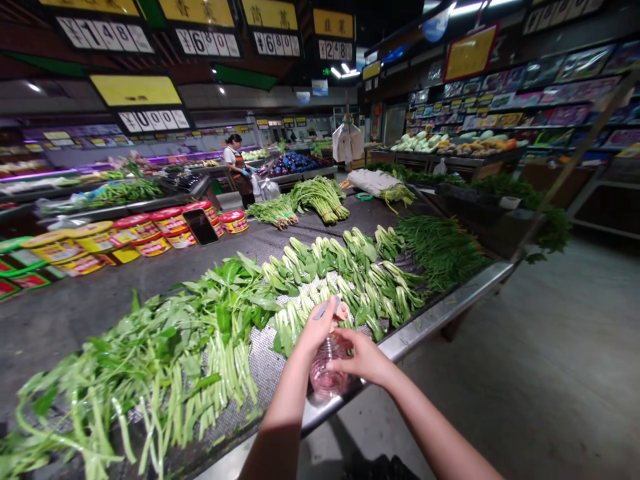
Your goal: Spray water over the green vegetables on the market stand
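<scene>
Holding a clear plastic bottle at 6 o'clock, your two hands are together on it: your left hand is clamped around its upper end, and your right hand curves across its shoulder from the 3 o'clock side, with the fingers pressed against it. A flat grey tab sticks up at the bottle's top, but your left hand partly hides how it joins. The bottle sits just over the steel edge of a long market display table, above a black mesh mat. Beside your hands, from 9 to 10 o'clock, lies a heap of long-stemmed water spinach. Rows of bok choy spread from 11 to 12 o'clock, very near your left hand, and a pile of thin green beans lies at 1 o'clock. Farther out at 12 o'clock rest tied bundles of greens, while round tubs with red lids stand at 10 o'clock. Well beyond them, at 11 o'clock, a person in an apron and blue gloves stands at another counter. Packed shelves of goods line the wall at 2 o'clock, and price signs hang overhead at 11 o'clock.
</scene>
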Motion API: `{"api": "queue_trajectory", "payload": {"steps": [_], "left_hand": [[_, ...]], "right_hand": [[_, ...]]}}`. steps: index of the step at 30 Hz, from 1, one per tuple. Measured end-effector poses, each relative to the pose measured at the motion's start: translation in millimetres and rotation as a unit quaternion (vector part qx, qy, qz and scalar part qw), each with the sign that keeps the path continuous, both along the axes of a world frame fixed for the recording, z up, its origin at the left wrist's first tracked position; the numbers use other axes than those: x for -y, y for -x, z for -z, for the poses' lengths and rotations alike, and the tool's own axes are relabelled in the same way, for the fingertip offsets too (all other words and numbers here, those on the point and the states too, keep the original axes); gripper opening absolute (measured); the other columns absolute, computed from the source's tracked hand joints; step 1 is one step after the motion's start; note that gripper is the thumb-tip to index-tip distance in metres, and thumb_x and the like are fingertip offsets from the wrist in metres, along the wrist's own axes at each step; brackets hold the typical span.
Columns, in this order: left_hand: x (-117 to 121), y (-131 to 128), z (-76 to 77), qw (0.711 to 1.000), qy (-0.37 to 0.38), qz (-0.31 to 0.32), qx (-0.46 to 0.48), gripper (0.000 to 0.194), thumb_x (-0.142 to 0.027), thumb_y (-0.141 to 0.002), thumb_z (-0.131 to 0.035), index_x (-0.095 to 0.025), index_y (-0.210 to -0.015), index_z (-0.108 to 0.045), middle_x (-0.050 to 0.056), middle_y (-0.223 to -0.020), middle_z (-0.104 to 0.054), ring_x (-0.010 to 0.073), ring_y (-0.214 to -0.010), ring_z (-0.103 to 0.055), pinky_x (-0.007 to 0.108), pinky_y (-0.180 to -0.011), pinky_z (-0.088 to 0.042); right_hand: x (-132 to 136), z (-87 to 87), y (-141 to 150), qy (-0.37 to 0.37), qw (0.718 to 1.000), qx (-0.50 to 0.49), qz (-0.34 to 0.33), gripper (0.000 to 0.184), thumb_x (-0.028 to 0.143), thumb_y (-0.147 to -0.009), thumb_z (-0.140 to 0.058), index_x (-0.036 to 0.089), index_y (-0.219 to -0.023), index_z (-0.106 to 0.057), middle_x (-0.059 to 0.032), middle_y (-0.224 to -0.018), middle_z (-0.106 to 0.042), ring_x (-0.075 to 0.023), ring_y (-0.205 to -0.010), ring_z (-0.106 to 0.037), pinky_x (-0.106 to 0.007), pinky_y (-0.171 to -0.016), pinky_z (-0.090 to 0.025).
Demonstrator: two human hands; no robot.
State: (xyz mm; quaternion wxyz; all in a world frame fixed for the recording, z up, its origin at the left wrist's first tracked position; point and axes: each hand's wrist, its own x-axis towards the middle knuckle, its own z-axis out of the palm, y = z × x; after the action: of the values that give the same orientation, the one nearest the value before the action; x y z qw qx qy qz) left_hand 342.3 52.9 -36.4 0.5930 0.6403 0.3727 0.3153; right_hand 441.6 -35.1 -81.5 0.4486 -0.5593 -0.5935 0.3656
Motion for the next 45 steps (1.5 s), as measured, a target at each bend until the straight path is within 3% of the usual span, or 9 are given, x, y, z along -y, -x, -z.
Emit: {"api": "queue_trajectory", "payload": {"steps": [2, 5, 15, 22, 27, 32, 39, 45], "left_hand": [[3.7, 5.4, -2.1, 0.999, -0.021, 0.029, -0.001, 0.05, -0.062, -0.079, -0.042, -0.017, -0.07, -0.062, 0.006, -0.076, -0.064, 0.0162, -0.072, -0.058, 0.03, -0.074, -0.047], [9.2, 14.5, -1.4, 0.998, -0.014, 0.057, -0.007, 0.05, -0.061, -0.079, -0.043, -0.016, -0.071, -0.062, 0.005, -0.073, -0.063, 0.016, -0.07, -0.058, 0.03, -0.073, -0.047], [22.6, 56.6, 20.0, 0.998, 0.015, 0.056, -0.033, 0.049, -0.06, -0.078, -0.046, -0.015, -0.067, -0.061, 0.004, -0.063, -0.061, 0.0143, -0.06, -0.055, 0.027, -0.062, -0.046], [27.9, 83.9, 31.1, 0.998, 0.02, 0.015, -0.058, 0.042, -0.057, -0.075, -0.053, -0.016, -0.067, -0.061, 0.001, -0.06, -0.059, 0.0122, -0.053, -0.052, 0.025, -0.055, -0.044], [32.3, 93.7, 28.7, 0.999, -0.006, 0.005, -0.043, 0.037, -0.052, -0.076, -0.053, -0.017, -0.074, -0.063, 0.002, -0.066, -0.062, 0.0138, -0.06, -0.056, 0.027, -0.063, -0.048], [36.4, 104.7, 18.6, 0.998, -0.048, -0.01, -0.04, 0.034, -0.049, -0.076, -0.056, -0.017, -0.082, -0.066, 0.003, -0.073, -0.065, 0.0154, -0.069, -0.059, 0.027, -0.07, -0.048], [36.2, 114.2, 26.0, 0.997, -0.021, -0.024, -0.066, 0.047, -0.061, -0.074, -0.049, -0.017, -0.063, -0.058, 0.0, -0.056, -0.057, 0.0136, -0.054, -0.053, 0.026, -0.056, -0.044], [36.3, 118.5, 31.7, 0.997, -0.007, -0.009, -0.083, 0.048, -0.063, -0.075, -0.047, -0.017, -0.066, -0.059, 0.001, -0.057, -0.057, 0.0124, -0.05, -0.052, 0.025, -0.052, -0.041]], "right_hand": [[2.4, -2.9, 10.7, -0.007, 1.0, -0.01, -0.003, 0.065, 0.042, -0.057, -0.078, 0.017, -0.113, -0.057, -0.0081, -0.107, -0.064, -0.0229, -0.094, -0.059, -0.036, -0.083, -0.046], [8.6, -7.7, 24.9, 0.005, 1.0, -0.025, -0.011, 0.053, 0.042, -0.057, -0.077, 0.016, -0.1, -0.06, -0.0047, -0.092, -0.066, -0.0195, -0.079, -0.06, -0.03, -0.07, -0.047], [26.4, 0.7, 70.8, 0.055, 0.998, -0.038, -0.006, 0.037, 0.038, -0.058, -0.077, 0.013, -0.081, -0.061, 0.0018, -0.067, -0.059, -0.0107, -0.058, -0.047, -0.021, -0.052, -0.034], [30.1, 6.8, 99.4, 0.077, 0.997, -0.024, -0.013, 0.031, 0.041, -0.062, -0.074, 0.013, -0.066, -0.061, 0.0047, -0.054, -0.051, -0.0079, -0.049, -0.039, -0.02, -0.046, -0.026], [31.6, 13.2, 110.8, 0.076, 0.997, -0.027, -0.008, 0.029, 0.04, -0.063, -0.073, 0.013, -0.063, -0.06, 0.0052, -0.053, -0.049, -0.0072, -0.048, -0.037, -0.019, -0.046, -0.025], [34.6, 11.4, 118.8, 0.07, 0.997, -0.024, -0.007, 0.029, 0.038, -0.064, -0.073, 0.013, -0.075, -0.065, 0.0019, -0.063, -0.059, -0.0087, -0.052, -0.044, -0.02, -0.05, -0.032], [38.2, 10.6, 126.8, 0.074, 0.997, -0.034, -0.008, 0.031, 0.04, -0.063, -0.074, 0.013, -0.078, -0.065, 0.0008, -0.067, -0.061, -0.0096, -0.055, -0.047, -0.02, -0.053, -0.035], [40.1, 11.7, 129.2, 0.085, 0.995, -0.053, -0.022, 0.03, 0.039, -0.064, -0.074, 0.013, -0.077, -0.065, 0.0006, -0.068, -0.062, -0.0103, -0.056, -0.048, -0.02, -0.054, -0.037]]}}
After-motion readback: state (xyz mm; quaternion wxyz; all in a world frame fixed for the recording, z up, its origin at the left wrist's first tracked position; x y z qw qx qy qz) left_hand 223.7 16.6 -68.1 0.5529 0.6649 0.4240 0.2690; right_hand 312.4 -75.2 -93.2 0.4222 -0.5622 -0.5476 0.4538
